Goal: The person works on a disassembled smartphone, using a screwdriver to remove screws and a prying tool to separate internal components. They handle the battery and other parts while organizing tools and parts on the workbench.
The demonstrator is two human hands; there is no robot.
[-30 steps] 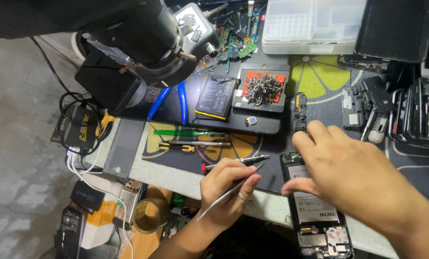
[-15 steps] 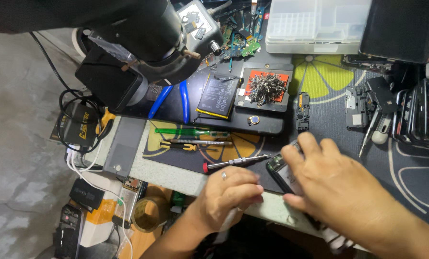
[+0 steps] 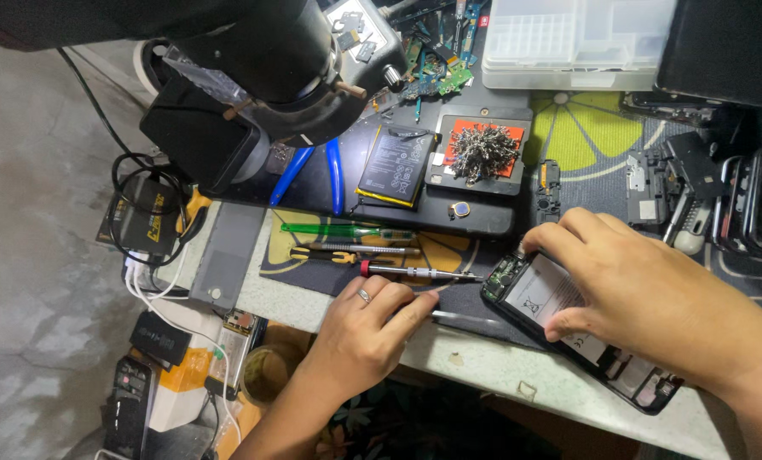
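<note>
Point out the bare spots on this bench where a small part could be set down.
Little bare room. One patch of mat lies between the red tray of screws and the phone frames at right. A strip of bench edge runs below the opened phone held by the right hand. Tools crowd the space above the left hand.

Opened phone (image 3: 568,328) lies at the bench's near edge, under the right hand (image 3: 645,290). Left of it, the left hand (image 3: 368,328) rests beside a precision screwdriver (image 3: 415,272). Behind that lie tweezers (image 3: 347,230), then a loose battery (image 3: 395,166) and screw tray (image 3: 482,152), microscope (image 3: 262,60) far left.
</note>
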